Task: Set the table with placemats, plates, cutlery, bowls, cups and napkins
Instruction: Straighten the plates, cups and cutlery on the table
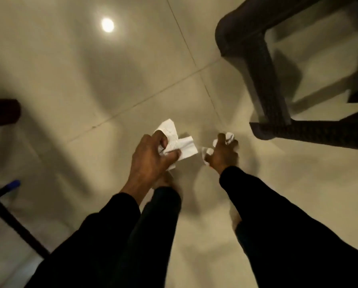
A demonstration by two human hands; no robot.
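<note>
My left hand [153,154] grips a white napkin [180,142]; my right hand [222,154] curls around crumpled paper [229,137] above the tiled floor [90,80].

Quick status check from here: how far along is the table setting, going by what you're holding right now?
Nothing laid is in view: no table, only the tiled floor and a dark chair. In hand: the left hand grips a white napkin, and the right hand holds crumpled white paper. Left: placing the napkins; placemats, plates, cutlery, bowls and cups cannot be judged.
</note>
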